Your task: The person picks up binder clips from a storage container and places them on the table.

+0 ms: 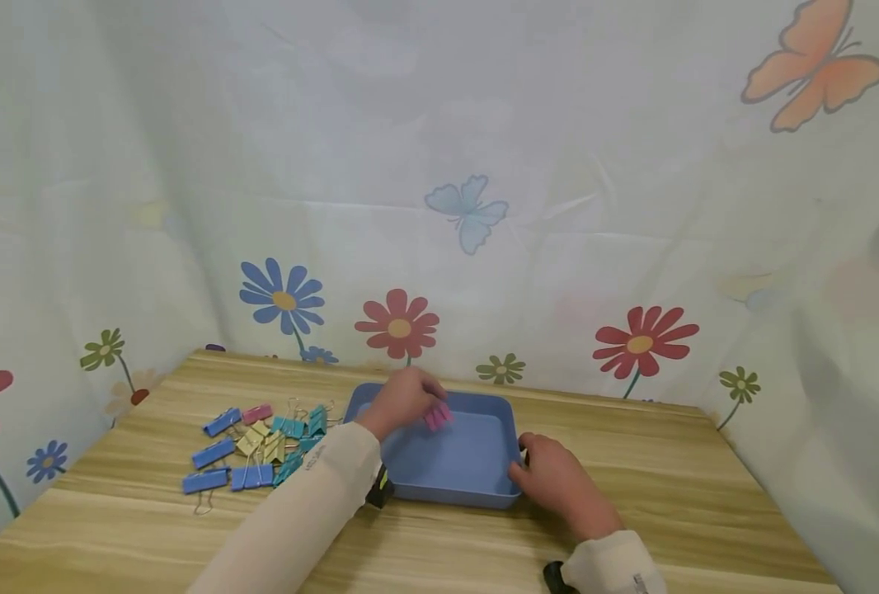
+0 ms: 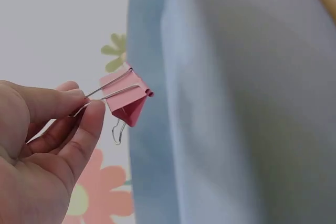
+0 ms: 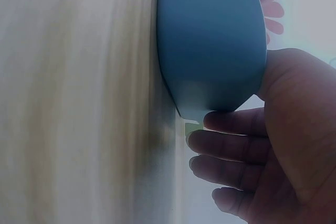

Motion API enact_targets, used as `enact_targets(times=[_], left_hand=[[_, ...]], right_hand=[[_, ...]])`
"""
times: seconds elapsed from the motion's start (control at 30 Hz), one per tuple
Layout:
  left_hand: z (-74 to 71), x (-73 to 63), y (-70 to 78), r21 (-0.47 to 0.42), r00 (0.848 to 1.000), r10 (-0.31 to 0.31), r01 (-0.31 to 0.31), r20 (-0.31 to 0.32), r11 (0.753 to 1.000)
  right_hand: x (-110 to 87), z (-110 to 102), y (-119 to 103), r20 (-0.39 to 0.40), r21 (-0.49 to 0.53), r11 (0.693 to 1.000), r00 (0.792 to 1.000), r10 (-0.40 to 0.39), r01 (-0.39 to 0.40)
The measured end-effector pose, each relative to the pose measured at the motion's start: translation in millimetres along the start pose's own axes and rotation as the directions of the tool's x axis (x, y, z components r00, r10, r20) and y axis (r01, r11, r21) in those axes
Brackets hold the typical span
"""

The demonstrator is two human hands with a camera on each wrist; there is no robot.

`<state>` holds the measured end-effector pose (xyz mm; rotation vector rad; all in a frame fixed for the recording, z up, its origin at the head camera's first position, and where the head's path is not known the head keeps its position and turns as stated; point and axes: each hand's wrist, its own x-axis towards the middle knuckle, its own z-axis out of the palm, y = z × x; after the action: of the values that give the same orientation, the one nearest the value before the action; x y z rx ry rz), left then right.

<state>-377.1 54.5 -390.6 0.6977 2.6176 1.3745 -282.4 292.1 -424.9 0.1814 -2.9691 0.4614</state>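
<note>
My left hand (image 1: 407, 401) is over the left back part of a blue tray (image 1: 450, 458). Thumb and fingertips pinch a pink binder clip (image 2: 125, 90) by one wire handle; its other handle hangs free. In the head view the same clip (image 1: 438, 415) appears above the tray floor. At the tray's right side, my right hand (image 1: 557, 474) grips the wall, the thumb at the rim. Its index finger touches the outer wall (image 3: 212, 51) in the right wrist view, with the other fingers spread below.
Left of the tray lie several binder clips: blue ones (image 1: 213, 453), yellow ones (image 1: 274, 446), teal ones (image 1: 288, 426) and a pink one (image 1: 257, 413). My left forearm partly covers the teal ones. A flowered curtain (image 1: 543, 272) stands behind the wooden table (image 1: 632, 462).
</note>
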Motion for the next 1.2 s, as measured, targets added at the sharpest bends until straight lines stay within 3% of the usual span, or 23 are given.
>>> enact_targets(times=[0.3,0.47,0.63,0.93,1.2], left_hand=[[-41.6,-8.8,-2.8,0.12,0.995,0.024,-0.012,-0.097,0.993],[-68.8,-17.6,-6.3,0.214,0.985,0.024,0.014,-0.173,0.977],[-100.9,-31.5,-11.7,0.212,0.983,-0.015,0.054,-0.182,0.976],[-148.1,-48.5,-40.6,0.208,0.972,-0.081,0.128,-0.22,0.97],[-164.5,-57.5,-69.7,0.2,0.944,-0.147,0.212,-0.296,0.957]], right_hand=[[-0.5,0.6,0.3,0.013,-0.003,1.0,1.0,0.01,-0.01],[-0.5,0.9,0.5,0.006,-0.004,1.0,1.0,0.0,0.0],[-0.4,0.5,0.8,0.005,-0.004,1.0,1.0,-0.004,0.004],[-0.8,-0.7,1.4,0.01,-0.011,1.0,1.0,-0.002,0.002],[-2.0,-1.5,-0.1,0.016,-0.007,1.0,1.0,-0.005,0.005]])
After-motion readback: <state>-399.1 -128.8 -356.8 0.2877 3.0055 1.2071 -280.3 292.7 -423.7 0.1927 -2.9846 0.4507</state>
